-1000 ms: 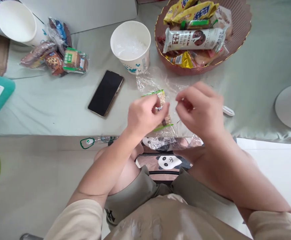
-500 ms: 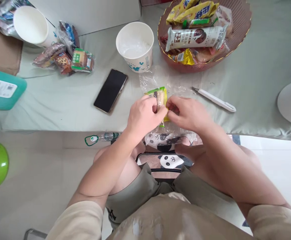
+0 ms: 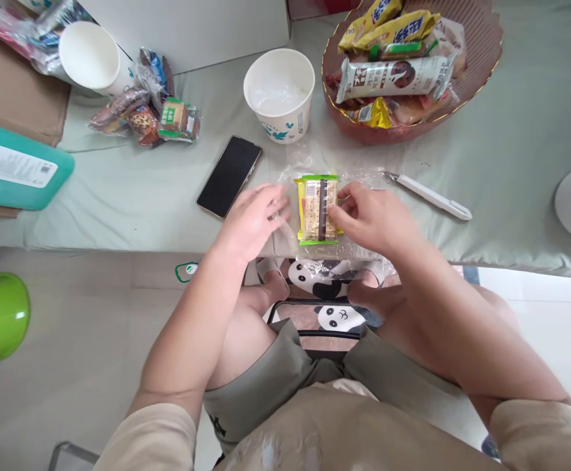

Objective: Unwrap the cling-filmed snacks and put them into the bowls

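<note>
A packet of crackers (image 3: pixel 318 212) with a clear front and green and yellow edges lies on a sheet of clear plastic film (image 3: pixel 285 229). My right hand (image 3: pixel 376 219) has its thumb on the packet's right side, with the fingers curled at that edge. My left hand (image 3: pixel 256 219) is off to the left of the packet, fingers apart and slightly blurred, over the film's left part. Between that hand and the back of the table lies a black smartphone (image 3: pixel 229 175). Right of my right hand is a white utility knife (image 3: pixel 432 196).
A paper cup (image 3: pixel 285 127) stands behind the packet, beside a reddish bowl (image 3: pixel 481 52) full of wrapped snacks. Several wrapped snacks (image 3: pixel 142 121) lie near another paper cup (image 3: pixel 91 59) at back left. A teal container (image 3: pixel 20 163) is at the left. The cloth's front edge runs just before my knees.
My left hand has let go of the cracker packet and moved left, its fingers opening. The packet now lies flat with its front showing. My right hand stays at its right edge.
</note>
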A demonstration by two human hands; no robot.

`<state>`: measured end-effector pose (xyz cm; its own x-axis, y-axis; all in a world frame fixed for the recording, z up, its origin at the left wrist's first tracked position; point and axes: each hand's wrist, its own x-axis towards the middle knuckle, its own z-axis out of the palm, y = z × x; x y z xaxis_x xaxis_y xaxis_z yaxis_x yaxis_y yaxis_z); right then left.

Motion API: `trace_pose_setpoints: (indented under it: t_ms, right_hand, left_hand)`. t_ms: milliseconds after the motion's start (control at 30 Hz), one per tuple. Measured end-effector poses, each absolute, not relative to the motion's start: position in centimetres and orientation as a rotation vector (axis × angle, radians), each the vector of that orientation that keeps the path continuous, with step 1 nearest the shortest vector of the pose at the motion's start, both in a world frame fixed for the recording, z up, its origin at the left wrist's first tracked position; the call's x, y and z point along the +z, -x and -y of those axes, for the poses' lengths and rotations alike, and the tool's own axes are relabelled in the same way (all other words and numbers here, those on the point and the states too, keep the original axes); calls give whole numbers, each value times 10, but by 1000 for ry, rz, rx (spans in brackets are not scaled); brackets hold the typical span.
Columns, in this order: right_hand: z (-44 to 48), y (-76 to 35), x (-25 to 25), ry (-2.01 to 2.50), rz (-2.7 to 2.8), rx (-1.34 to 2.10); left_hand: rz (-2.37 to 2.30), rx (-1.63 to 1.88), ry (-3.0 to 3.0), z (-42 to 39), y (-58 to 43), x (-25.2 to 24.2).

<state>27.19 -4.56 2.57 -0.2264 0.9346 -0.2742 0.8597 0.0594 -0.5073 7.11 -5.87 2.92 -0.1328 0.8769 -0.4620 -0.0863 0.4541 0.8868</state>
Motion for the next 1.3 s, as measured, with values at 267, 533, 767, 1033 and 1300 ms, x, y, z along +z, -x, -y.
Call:
trace_pose_setpoints:
  t_ms: [267, 533, 767, 1033, 1300]
  right_hand:
    - [42, -266, 27, 1983, 2082, 941]
    - [42, -275, 17, 1813, 1620, 1189]
    - [37, -291, 20, 1452, 1514, 1503]
    - [34, -294, 33, 1560, 1774, 1524]
    - [36, -296, 29, 1628, 1842, 1445]
  left_hand:
    - [-1085, 967, -450, 63, -61, 38]
    - [-1053, 1023, -325, 58, -68, 39]
    - [-1431, 1226, -355, 49, -53, 24]
    - [-1711, 1060, -1234, 25, -29, 37]
    - [-1968, 1061, -1321, 1, -34, 14]
